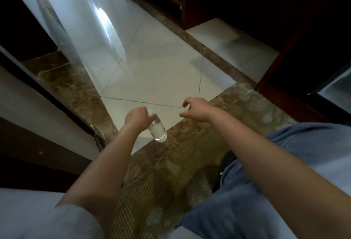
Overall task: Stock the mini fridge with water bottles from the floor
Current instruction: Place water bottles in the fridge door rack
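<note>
Clear plastic water bottle point(157, 128), neck gripped by left hand point(136, 118), base tilted down-right, right hand point(195, 110) loosely curled, empty

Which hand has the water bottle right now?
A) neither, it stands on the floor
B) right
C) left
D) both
C: the left hand grips the water bottle near its cap end, while the right hand hovers apart from it, fingers loosely curled and holding nothing.
</note>
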Available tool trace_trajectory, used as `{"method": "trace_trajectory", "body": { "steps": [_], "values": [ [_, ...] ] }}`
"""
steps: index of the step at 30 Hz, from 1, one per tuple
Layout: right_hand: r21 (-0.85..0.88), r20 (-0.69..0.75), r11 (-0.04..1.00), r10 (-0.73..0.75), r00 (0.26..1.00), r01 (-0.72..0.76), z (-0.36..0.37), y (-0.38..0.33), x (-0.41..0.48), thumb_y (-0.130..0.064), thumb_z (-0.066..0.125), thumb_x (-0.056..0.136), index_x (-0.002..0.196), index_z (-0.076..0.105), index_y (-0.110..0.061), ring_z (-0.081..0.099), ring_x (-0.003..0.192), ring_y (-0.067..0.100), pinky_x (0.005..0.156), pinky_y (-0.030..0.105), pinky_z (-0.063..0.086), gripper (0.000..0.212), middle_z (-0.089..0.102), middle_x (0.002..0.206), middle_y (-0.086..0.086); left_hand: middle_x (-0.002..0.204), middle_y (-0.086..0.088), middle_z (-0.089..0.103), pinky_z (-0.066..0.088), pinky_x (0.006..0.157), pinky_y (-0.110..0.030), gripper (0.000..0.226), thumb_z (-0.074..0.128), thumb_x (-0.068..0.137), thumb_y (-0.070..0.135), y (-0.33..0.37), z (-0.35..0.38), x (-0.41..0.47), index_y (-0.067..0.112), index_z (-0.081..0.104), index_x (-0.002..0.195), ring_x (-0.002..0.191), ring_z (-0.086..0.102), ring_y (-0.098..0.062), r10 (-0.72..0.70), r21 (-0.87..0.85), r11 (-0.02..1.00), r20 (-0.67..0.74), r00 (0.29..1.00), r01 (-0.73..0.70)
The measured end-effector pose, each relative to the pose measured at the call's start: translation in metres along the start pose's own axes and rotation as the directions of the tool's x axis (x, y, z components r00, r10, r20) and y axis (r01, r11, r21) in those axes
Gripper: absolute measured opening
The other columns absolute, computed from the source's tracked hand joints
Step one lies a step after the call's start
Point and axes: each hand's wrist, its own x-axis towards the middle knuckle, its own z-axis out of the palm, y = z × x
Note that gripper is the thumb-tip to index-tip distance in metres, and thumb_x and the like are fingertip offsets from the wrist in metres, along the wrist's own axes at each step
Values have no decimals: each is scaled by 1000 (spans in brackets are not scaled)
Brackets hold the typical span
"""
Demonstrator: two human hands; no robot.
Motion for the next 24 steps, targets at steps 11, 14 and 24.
{"method": "trace_trajectory", "body": {
  "steps": [11, 14, 24],
  "values": [
    [168, -178, 982, 120, 977, -90, -76, 74, -24, -37, 72, 81, 149, 24, -22, 49, 124, 26, 95, 35, 44, 84, 42, 146, 8, 105, -15, 62, 48, 76, -38, 53, 47, 91, 53, 174, -66, 1, 5, 56, 109, 95, 58, -29, 461, 56, 887, -162, 873, -458],
    [334, -294, 942, 138, 946, -34, -92, 96, -37, -33, 80, 74, 153, 6, -28, 42, 133, 27, 102, 37, 42, 108, 30, 154, 5, 100, -13, 62, 44, 72, -35, 49, 49, 91, 51, 221, -80, -7, 5, 57, 105, 90, 57, -27, 562, 20, 818, -235, 793, -574],
    [408, -632, 911, 239, 738, 55, -154, 171, -102, -19, 83, 69, 123, 56, -20, 57, 108, 17, 85, 25, 43, 60, 62, 114, 0, 100, -12, 62, 40, 69, -33, 54, 44, 92, 55, 366, -95, -50, 4, 57, 104, 94, 58, -28, 786, 166, 600, -303, 539, -782]
  ]
}}
